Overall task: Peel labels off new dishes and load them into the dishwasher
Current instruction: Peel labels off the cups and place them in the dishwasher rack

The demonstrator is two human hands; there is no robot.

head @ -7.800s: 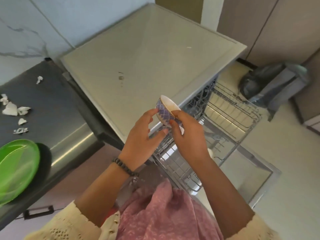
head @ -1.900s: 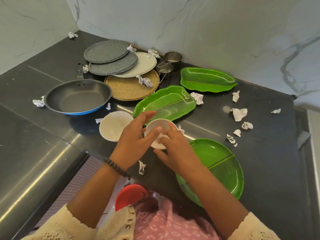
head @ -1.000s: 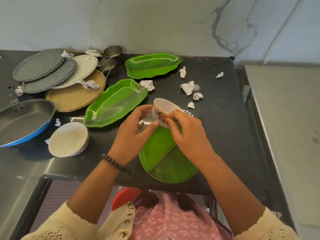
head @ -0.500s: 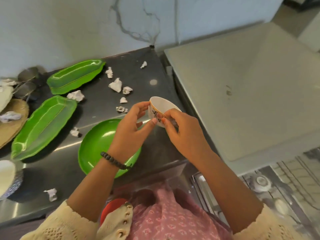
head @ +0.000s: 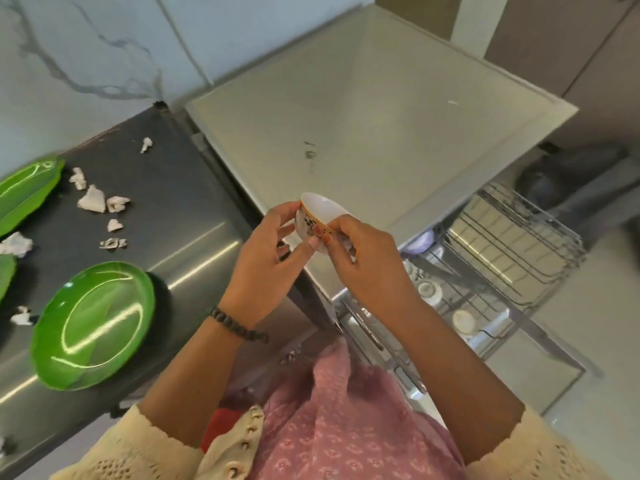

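The dishwasher (head: 363, 109) fills the frame from 12 to 2 o'clock, its rack (head: 502, 258) pulled out at 3, probably so the person can drop dishes straight in. The dark table (head: 166, 202) sits at 9 with a green plate (head: 93, 323) and peeled label scraps (head: 91, 202). Dead centre, the left hand (head: 263, 268) and right hand (head: 363, 265) both have a grip on a small bowl (head: 318, 220), tilted sideways, likely to pick at a sticker.

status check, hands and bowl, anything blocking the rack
Left hand and right hand both on small bowl, tilted, above dishwasher top. Rack pulled out, nothing in the way.
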